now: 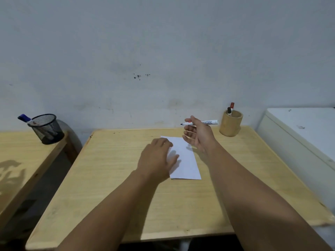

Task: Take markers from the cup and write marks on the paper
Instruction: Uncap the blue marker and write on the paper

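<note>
A white sheet of paper [186,160] lies in the middle of the wooden table [108,187]. My left hand [156,157] rests flat on the paper's left edge, fingers spread. My right hand [199,135] hovers above the paper's far right corner and holds a white marker [208,122] level, uncapped, dark tip pointing left. A tan wooden cup [231,125] stands at the table's far right. Two markers stick out of it, one with a red cap [232,105] and one with a black cap [229,111].
On a second wooden table [18,156] to the left stands a black mesh cup [47,128] with a blue-capped marker [25,118] leaning out. A white cabinet [304,134] adjoins the table on the right. A grey wall runs behind.
</note>
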The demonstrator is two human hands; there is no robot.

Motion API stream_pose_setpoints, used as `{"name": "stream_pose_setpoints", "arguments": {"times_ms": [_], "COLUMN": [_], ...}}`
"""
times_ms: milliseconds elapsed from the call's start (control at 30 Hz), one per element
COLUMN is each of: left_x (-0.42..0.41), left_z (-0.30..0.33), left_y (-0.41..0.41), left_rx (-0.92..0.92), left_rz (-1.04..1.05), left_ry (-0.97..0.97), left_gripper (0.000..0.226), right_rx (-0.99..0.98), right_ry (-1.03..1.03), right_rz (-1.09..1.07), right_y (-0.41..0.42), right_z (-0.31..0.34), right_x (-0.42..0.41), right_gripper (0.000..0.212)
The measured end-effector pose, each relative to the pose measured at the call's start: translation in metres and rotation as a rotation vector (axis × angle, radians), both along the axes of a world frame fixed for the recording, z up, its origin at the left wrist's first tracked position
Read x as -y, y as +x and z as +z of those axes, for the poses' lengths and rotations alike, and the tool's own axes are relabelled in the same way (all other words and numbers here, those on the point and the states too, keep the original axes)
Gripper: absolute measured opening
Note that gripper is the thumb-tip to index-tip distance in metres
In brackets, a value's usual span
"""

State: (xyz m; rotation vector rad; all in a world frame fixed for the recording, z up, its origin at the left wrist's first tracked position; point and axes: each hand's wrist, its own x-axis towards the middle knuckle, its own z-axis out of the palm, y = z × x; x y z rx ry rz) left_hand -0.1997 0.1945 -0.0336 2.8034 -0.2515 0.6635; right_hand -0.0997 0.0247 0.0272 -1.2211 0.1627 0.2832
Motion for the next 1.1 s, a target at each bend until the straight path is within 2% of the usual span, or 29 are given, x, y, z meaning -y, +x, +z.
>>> {"name": "stream_pose_setpoints", "arguments": {"times_ms": [100,200,400,533,667,733,867,1100], "left_x": [0.007,0.01,0.01,0.005,0.004,0.001,-0.011,-0.016], "left_z": [-0.009,-0.015,-0.035,-0.036,-0.028,-0.025,-0.029,-0.033], "left_y": [-0.001,-0.003,-0.003,-0.003,-0.009,-0.015,-0.027,-0.039], "left_rx": [-0.243,-0.357,-0.316,-0.316,-0.293,-0.326,-0.354,-0.362], "left_rz": [-0.012,0.012,-0.016,-0.04,-0.021,-0.022,-0.064,-0.027], "left_ry": [0.07,0.108,0.126,0.064,-0.015,-0.033,0.056,0.075], "left_gripper": [0.073,0.069,0.063,0.066,0.054,0.062,0.084,0.094], "right_rx": [0.03,0.071,0.159,0.174,0.177,0.193,0.203,0.237], "right_ry": [-0.108,-0.174,-0.303,-0.363,-0.32,-0.319,-0.39,-0.46], "right_rz": [0.006,0.038,-0.015,0.019,0.007,-0.023,-0.054,-0.077], "right_y": [-0.003,-0.003,0.008,0.019,0.027,0.03,0.034,0.032], "right_z": [-0.003,-0.009,-0.032,-0.046,-0.06,-0.069,-0.075,-0.086], "right_x": [-0.004,-0.013,-0.054,-0.076,-0.086,-0.087,-0.089,-0.09], "right_gripper": [0.015,0.017,0.027,0.018,0.035,0.034,0.025,0.028]}}
